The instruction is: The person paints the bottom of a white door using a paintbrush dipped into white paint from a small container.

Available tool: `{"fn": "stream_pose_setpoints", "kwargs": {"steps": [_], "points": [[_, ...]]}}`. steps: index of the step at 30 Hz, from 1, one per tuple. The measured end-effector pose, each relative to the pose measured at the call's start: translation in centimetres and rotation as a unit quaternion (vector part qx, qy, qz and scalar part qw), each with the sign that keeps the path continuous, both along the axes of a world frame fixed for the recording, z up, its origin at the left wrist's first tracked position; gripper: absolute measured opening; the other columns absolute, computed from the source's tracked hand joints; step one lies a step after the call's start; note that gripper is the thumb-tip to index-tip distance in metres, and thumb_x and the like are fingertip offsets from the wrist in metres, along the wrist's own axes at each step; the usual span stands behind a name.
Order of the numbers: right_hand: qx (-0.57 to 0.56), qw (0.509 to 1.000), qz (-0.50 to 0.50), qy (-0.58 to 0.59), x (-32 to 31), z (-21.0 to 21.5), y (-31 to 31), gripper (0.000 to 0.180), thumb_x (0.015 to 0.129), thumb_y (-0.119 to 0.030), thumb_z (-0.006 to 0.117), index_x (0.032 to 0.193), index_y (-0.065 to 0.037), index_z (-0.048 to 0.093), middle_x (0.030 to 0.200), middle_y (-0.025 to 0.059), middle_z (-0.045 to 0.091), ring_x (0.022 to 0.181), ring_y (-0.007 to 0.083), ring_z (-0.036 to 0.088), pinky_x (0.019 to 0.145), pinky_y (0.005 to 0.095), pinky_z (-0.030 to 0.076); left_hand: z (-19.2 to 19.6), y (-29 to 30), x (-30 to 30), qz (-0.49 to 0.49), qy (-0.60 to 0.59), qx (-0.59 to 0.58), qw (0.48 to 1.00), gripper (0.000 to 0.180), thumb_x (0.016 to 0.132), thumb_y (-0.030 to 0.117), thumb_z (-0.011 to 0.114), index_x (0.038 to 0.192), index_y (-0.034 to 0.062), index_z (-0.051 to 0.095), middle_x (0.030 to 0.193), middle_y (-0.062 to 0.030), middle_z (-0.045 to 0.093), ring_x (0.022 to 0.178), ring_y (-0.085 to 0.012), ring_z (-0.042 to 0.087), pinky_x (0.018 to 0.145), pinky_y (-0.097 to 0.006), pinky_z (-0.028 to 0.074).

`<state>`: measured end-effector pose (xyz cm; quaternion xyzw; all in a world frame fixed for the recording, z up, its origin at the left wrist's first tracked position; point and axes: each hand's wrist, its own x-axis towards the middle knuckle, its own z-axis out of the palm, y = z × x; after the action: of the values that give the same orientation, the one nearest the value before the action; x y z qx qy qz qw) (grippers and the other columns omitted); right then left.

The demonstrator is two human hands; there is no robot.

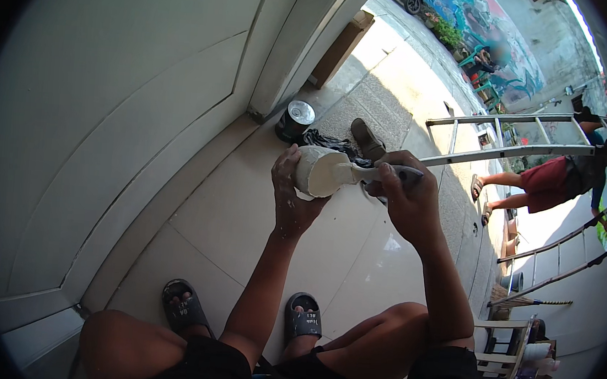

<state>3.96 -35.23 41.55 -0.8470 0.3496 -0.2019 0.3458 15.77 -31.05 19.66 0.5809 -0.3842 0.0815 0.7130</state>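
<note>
My left hand (290, 195) is wrapped round a small off-white tub (314, 167), tilted with its mouth toward the right. Pale paint coats the tub's inside and rim. In my right hand (411, 198) is a paintbrush (406, 175) with a grey handle, gripped with the thumb along it. Its paint-covered head (345, 172) points left, at the mouth of the tub. How far the bristles reach inside I cannot tell. Both hands are raised above the tiled floor (244, 213), in front of my bent knees.
A white panelled door (138, 119) stands at left. Beyond the tub are a dark can (296, 120), a black plastic bag (330, 142) and a slipper (368, 139). A metal ladder (506, 146) and a person in red shorts (545, 183) are at right, with a chair (511, 359) nearer.
</note>
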Motion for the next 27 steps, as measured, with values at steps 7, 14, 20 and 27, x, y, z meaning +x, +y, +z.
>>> {"fn": "stream_pose_setpoints", "kwargs": {"steps": [7,14,20,27], "points": [[0.042,0.996,-0.012,-0.081,-1.0,-0.8,-0.6,0.019,0.102,-0.017,0.062,0.102,0.002,0.064,0.083,0.0088,0.071,0.079,0.0127,0.072,0.072,0.0273,0.058,-0.1,-0.5,-1.2,-0.018,0.011,0.003,1.0,0.105,0.071,0.026,0.097,0.148,0.0071,0.029,0.147,-0.024,0.043,0.132,-0.0401,0.051,0.11,-0.051,0.046],[0.081,0.988,0.002,-0.132,-2.0,0.1,-0.7,0.014,0.096,-0.006,0.054,0.099,0.006,0.06,0.091,0.0088,0.064,0.084,0.0134,0.069,0.079,0.0312,0.063,0.1,-0.7,-2.0,-0.03,0.019,0.004,0.999,0.105,0.07,0.021,0.097,0.148,0.008,0.029,0.148,-0.0235,0.042,0.133,-0.0396,0.049,0.112,-0.05,0.045],[0.085,0.989,0.016,-0.117,-2.6,0.0,-1.0,0.013,0.094,-0.006,0.054,0.098,0.005,0.059,0.09,0.0079,0.063,0.081,0.012,0.067,0.077,0.0308,0.063,0.0,-0.7,-2.1,-0.036,0.028,0.005,0.999,0.106,0.069,0.019,0.097,0.148,0.008,0.029,0.149,-0.0233,0.041,0.135,-0.0391,0.049,0.114,-0.05,0.045],[0.113,0.987,-0.02,-0.114,-2.5,0.4,-0.8,0.019,0.099,-0.015,0.061,0.097,0.003,0.059,0.086,0.0069,0.064,0.079,0.0128,0.069,0.073,0.0284,0.062,0.2,-1.1,-2.5,-0.032,0.022,-0.001,0.999,0.105,0.07,0.022,0.097,0.148,0.0067,0.029,0.147,-0.0244,0.043,0.133,-0.0402,0.051,0.112,-0.051,0.046]]}}
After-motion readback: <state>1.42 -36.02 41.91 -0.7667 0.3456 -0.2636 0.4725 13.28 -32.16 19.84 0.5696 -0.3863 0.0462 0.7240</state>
